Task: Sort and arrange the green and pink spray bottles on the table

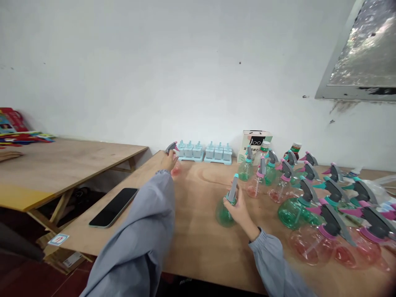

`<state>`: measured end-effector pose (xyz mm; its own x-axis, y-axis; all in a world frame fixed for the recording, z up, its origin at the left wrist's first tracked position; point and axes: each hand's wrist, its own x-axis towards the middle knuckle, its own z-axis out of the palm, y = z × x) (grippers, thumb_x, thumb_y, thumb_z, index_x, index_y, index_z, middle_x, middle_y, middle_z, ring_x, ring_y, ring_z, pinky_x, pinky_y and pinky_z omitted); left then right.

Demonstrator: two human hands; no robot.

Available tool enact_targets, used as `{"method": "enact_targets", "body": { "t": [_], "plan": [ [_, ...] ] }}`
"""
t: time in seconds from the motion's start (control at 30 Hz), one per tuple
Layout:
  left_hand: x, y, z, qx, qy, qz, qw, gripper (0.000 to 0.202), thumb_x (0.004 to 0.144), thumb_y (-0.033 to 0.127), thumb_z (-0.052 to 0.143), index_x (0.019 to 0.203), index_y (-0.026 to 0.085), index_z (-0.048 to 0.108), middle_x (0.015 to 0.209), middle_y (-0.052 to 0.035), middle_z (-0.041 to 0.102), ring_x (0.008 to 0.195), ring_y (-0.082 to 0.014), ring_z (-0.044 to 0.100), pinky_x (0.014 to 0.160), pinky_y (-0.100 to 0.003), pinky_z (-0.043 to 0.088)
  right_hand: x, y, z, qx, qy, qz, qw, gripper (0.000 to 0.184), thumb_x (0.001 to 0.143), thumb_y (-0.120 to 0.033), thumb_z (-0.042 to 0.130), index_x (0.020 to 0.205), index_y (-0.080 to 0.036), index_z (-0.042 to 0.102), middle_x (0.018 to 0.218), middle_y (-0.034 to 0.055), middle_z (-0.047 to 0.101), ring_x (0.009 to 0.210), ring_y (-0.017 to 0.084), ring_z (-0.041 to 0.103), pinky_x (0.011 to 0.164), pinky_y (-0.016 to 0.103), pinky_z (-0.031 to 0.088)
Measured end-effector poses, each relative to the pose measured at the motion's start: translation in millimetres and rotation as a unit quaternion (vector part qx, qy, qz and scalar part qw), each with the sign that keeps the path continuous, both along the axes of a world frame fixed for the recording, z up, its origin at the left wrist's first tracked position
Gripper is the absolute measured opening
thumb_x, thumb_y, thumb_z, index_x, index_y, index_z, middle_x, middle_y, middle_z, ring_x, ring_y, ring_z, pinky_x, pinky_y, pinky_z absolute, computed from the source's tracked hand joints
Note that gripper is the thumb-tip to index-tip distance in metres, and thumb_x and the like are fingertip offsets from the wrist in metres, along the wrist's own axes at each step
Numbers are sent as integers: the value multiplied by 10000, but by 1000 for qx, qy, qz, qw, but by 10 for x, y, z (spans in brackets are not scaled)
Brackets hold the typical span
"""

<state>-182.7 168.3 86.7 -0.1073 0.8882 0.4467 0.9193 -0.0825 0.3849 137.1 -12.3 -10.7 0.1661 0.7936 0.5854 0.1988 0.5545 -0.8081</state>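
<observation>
My left hand (168, 160) reaches to the table's far left corner and is closed around the neck of a pink spray bottle (176, 169) with a grey and pink trigger head. Much of that bottle is hidden behind the hand and sleeve. Nearer to me, my right hand (237, 208) grips a green spray bottle (225, 214) just below its grey and teal head. This green bottle is upright, at the middle of the table. Just right of the left hand stand two light blue ice-pop moulds (191, 152) with several handles on top.
Several pink and green spray bottles (293, 212) crowd the table's right side. A printed box (254, 144) stands against the wall behind them. On the left lies a black phone (114, 207). A second wooden table (77, 161) stands farther left, across a gap.
</observation>
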Motion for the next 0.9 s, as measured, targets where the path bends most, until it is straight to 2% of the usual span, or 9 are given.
{"method": "enact_targets", "body": {
  "t": [0.07,0.17,0.33,0.43,0.53,0.63,0.8,0.9],
  "plan": [
    [111,-109,-134,32,-5,-11,999,383,1030,288,349,1275,56,530,1266,-214,577,1095,-261,623,938,-338,465,16,6,14,2,15,8,1000,710,749,-368,684,1401,-247,429,1050,65,682,917,211,675,846,396,578],
    [243,-374,-383,72,-12,-29,997,398,1034,281,307,1261,104,582,1275,-206,555,1085,-277,623,935,-370,476,62,-4,47,2,48,14,999,639,736,-410,697,1336,-273,520,1084,74,706,1004,235,688,837,392,582],
    [382,-1035,-830,150,-37,-103,983,421,1008,299,335,1313,212,613,1248,-145,570,1073,-274,615,933,-405,509,152,-82,153,-91,144,106,980,501,748,-522,700,1174,-262,656,934,62,761,830,266,718,724,409,592],
    [537,-1379,-989,185,-78,-112,973,402,988,339,379,1255,241,664,1227,-135,582,930,-263,626,841,-406,536,167,-119,242,-102,179,137,969,447,755,-567,700,1074,-254,693,905,58,757,890,285,718,751,423,592],
    [745,-1583,-1027,214,-82,-123,966,362,974,337,436,1211,256,697,1141,-136,607,919,-280,622,837,-422,534,160,-143,316,-76,180,105,975,365,752,-572,711,921,-249,700,876,50,745,930,272,706,845,432,575],
    [919,-1672,-1010,229,-68,-148,960,374,979,299,417,1244,270,680,1130,-125,614,943,-272,622,837,-415,548,150,-168,350,-55,168,57,983,339,770,-573,692,803,-237,669,855,46,733,904,249,694,897,423,549],
    [1017,-1690,-1003,244,-61,-159,955,405,988,261,362,1246,205,669,1156,-139,602,974,-250,630,851,-396,562,140,-190,322,-71,118,101,985,353,750,-585,721,831,-244,677,888,50,734,971,263,680,958,442,521],
    [1017,-1679,-1002,245,-60,-163,954,403,985,242,361,1251,207,662,1171,-140,601,1012,-257,625,872,-400,561,139,-175,288,-65,132,72,987,356,755,-584,713,850,-243,682,896,51,732,958,259,678,956,452,522]
  ]
}}
